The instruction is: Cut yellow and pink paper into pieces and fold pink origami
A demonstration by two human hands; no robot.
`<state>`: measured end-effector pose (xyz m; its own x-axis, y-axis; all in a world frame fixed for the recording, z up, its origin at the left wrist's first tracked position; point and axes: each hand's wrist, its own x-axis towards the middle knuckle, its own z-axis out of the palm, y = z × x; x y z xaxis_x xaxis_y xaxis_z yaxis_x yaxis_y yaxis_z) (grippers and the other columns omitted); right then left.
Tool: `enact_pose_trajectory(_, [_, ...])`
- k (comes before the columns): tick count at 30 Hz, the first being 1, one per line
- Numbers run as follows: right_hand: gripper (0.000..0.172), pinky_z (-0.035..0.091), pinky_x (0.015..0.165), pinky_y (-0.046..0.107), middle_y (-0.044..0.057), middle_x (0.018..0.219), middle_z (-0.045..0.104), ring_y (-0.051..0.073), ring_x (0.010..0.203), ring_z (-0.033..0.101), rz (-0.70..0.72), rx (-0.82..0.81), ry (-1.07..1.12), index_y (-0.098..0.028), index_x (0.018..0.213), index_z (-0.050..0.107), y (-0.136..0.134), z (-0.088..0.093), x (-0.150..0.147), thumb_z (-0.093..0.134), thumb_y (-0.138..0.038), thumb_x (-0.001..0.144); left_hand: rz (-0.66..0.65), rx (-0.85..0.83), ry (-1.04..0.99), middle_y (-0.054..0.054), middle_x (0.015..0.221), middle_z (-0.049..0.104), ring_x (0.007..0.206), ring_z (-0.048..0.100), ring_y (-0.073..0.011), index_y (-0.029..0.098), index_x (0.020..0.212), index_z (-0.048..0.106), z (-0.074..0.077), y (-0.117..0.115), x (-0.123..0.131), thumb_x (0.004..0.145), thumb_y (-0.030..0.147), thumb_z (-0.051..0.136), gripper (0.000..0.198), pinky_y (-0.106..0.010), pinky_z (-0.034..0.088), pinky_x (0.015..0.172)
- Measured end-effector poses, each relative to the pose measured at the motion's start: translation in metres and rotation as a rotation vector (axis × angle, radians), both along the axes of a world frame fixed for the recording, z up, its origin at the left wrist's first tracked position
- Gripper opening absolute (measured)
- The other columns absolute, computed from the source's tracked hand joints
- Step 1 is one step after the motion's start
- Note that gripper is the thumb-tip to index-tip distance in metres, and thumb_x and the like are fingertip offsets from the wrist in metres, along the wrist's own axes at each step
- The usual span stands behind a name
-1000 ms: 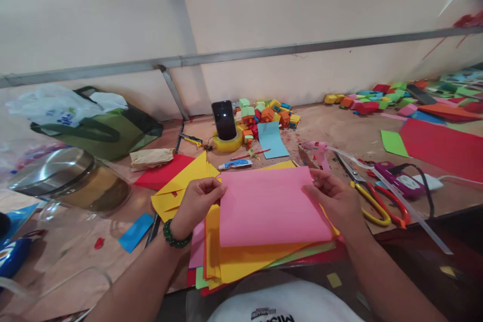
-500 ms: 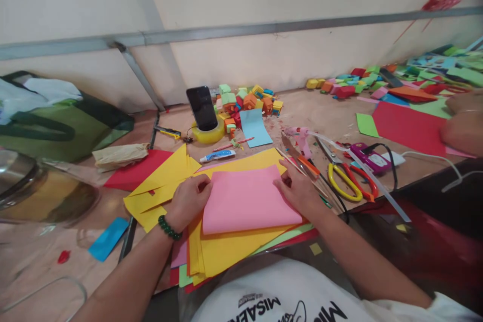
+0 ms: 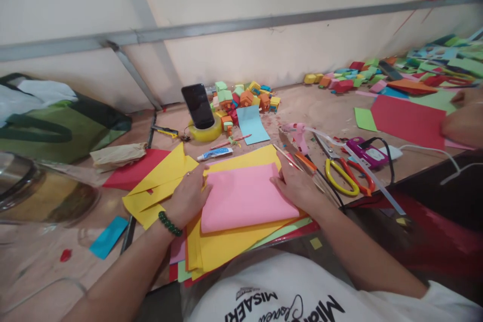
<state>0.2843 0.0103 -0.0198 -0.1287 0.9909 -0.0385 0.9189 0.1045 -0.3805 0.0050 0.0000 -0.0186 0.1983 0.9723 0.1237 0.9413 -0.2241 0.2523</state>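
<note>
**Pink sheet between our two hands**

We have the pink sheet (image 3: 247, 198) lying atop the yellow sheets (image 3: 226, 250), its near edge rounded like a soft fold. We judge it light, thin and easily creased, liable to slide on the paper beneath; the side edges look the best hold. Our left hand (image 3: 189, 193) is at its left edge, our right hand (image 3: 296, 184) at its right, fingers bent, forearms angling inward. Whether the fingertips pinch or merely touch, we cannot tell.

White shirt (image 3: 287, 277) — "MISAER", "Mi", remainder unclear
</note>
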Motion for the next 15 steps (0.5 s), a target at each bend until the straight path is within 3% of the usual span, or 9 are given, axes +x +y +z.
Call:
enact_pose_trajectory(3, [0.072, 0.046, 0.072, 0.032, 0.01, 0.083, 0.072, 0.028, 0.084, 0.068, 0.009, -0.022, -0.017, -0.008, 0.149, 0.027, 0.001, 0.005, 0.0, 0.057, -0.024, 0.086, -0.335, 0.044, 0.127, -0.011, 0.102, 0.06, 0.095, 0.055, -0.0232, 0.017, 0.108, 0.06, 0.009, 0.008, 0.003, 0.089, 0.013, 0.042, 0.027, -0.037, 0.045, 0.086])
enact_pose_trajectory(6, [0.069, 0.045, 0.069, 0.032, 0.011, 0.088, 0.072, 0.027, 0.081, 0.067, 0.011, -0.025, 0.002, -0.009, 0.147, 0.03, 0.002, 0.005, 0.001, 0.058, -0.023, 0.086, -0.575, -0.115, 0.235, -0.011, 0.091, 0.062, 0.084, 0.057, -0.021, 0.016, 0.085, 0.064, 0.023, 0.014, 0.013, 0.088, 0.006, 0.037, 0.029, -0.033, 0.047, 0.079])
enact_pose_trajectory(8, [0.068, 0.045, 0.068, 0.031, 0.011, 0.088, 0.072, 0.025, 0.078, 0.067, 0.016, -0.018, 0.017, -0.009, 0.146, 0.032, 0.002, 0.004, 0.002, 0.058, -0.023, 0.085, -0.548, -0.2, 0.282, -0.011, 0.083, 0.062, 0.076, 0.059, -0.0203, 0.015, 0.079, 0.064, 0.031, 0.014, 0.024, 0.09, 0.013, 0.04, 0.027, -0.032, 0.048, 0.072])
enact_pose_trajectory(11, [0.067, 0.044, 0.066, 0.03, 0.009, 0.083, 0.072, 0.024, 0.074, 0.066, 0.031, -0.009, 0.035, -0.011, 0.146, 0.032, 0.002, 0.004, 0.003, 0.058, -0.024, 0.085, -0.411, -0.254, 0.364, -0.011, 0.078, 0.062, 0.07, 0.061, -0.0219, 0.013, 0.088, 0.066, 0.037, 0.005, 0.048, 0.094, 0.034, 0.044, 0.031, -0.033, 0.049, 0.066])
enact_pose_trajectory(15, [0.067, 0.041, 0.061, 0.03, 0.009, 0.088, 0.072, 0.024, 0.075, 0.066, -0.001, -0.032, 0.017, -0.012, 0.146, 0.032, 0.0, 0.007, 0.0, 0.058, -0.024, 0.086, -0.324, -0.227, 0.496, -0.016, 0.093, 0.065, 0.082, 0.063, -0.0255, 0.01, 0.104, 0.062, 0.038, -0.011, 0.075, 0.094, 0.031, 0.05, 0.027, -0.033, 0.049, 0.066])
